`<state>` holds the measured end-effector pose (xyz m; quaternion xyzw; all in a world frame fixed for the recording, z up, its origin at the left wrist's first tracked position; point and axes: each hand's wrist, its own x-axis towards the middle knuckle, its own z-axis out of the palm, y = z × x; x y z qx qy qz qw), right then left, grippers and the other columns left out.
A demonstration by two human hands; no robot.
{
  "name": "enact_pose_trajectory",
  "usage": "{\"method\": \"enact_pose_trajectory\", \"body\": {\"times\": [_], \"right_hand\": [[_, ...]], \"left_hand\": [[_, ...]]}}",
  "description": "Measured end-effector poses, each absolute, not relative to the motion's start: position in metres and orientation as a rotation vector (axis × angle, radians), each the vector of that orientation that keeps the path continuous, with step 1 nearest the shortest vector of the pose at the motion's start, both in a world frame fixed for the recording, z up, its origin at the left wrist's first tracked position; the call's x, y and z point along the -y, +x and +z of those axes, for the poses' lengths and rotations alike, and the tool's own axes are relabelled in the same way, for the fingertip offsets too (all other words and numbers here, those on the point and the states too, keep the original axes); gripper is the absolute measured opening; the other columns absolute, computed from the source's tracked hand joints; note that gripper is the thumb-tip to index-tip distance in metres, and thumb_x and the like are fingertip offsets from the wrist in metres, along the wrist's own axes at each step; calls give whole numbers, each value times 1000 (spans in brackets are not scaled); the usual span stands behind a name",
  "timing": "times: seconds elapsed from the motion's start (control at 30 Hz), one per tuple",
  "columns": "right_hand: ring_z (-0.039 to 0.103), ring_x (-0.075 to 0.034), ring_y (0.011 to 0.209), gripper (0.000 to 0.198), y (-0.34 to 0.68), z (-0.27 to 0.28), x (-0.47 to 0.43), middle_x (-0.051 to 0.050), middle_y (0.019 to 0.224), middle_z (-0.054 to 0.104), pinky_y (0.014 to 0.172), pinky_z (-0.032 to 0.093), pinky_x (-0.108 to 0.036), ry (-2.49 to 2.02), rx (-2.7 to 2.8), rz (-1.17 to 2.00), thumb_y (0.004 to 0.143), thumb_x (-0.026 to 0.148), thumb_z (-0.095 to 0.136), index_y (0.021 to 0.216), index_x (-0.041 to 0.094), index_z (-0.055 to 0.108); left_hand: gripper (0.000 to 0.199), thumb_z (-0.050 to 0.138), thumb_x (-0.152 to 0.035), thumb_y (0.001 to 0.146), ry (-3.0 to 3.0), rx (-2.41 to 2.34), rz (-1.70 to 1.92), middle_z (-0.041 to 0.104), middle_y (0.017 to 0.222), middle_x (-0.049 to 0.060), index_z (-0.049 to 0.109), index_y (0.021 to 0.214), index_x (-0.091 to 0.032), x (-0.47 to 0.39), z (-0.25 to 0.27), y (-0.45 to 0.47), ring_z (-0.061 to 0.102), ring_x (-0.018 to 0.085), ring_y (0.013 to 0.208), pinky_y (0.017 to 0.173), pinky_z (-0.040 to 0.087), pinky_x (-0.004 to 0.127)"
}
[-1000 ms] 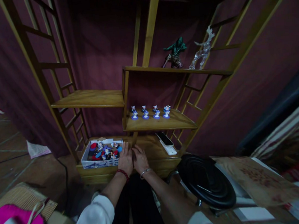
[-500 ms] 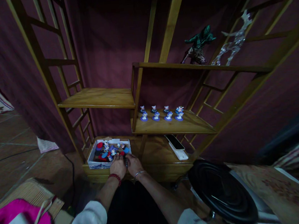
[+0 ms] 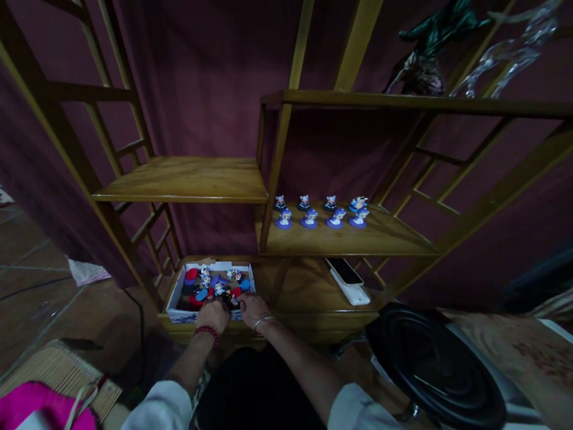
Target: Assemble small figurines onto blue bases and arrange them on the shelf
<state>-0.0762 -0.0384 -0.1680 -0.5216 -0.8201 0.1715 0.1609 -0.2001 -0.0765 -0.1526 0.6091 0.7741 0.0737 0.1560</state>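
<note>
A shallow cardboard box (image 3: 178, 303) on the bottom shelf holds several small toy figurines (image 3: 218, 288) with red, blue and purple round bases. My left hand (image 3: 213, 314), a red bead bracelet at its wrist, is at the box's front rim with its fingers curled down. My right hand (image 3: 253, 309), wearing a silver bangle, is closed at the box's front right corner. Its fingertips are close to a dark and red figurine. What either hand holds is hidden or too small to make out.
Two rows of figurines (image 3: 336, 219) stand on the middle shelf (image 3: 319, 242). Right of the box lie a phone (image 3: 346, 271) and a white box (image 3: 356, 294). Above are a green statue (image 3: 432, 41) and a clear deer ornament (image 3: 517, 51). A black stool (image 3: 440, 369) stands at right.
My hands, together at the box's front right corner before, have drawn apart. The left has moved left along the front rim. The whole view has shifted with my head.
</note>
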Motion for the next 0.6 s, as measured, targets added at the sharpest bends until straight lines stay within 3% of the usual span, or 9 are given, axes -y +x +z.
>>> {"method": "enact_pose_trajectory", "body": {"times": [0.6], "right_hand": [[61, -17, 82, 23, -94, -173, 22, -7, 87, 68, 71, 44, -24, -1544, 2443, 544, 76, 12, 47, 87, 18, 66]], "left_hand": [[33, 35, -18, 79, 1643, -2282, 145, 65, 94, 13, 58, 102, -18, 49, -163, -224, 59, 20, 91, 74, 43, 29]]}}
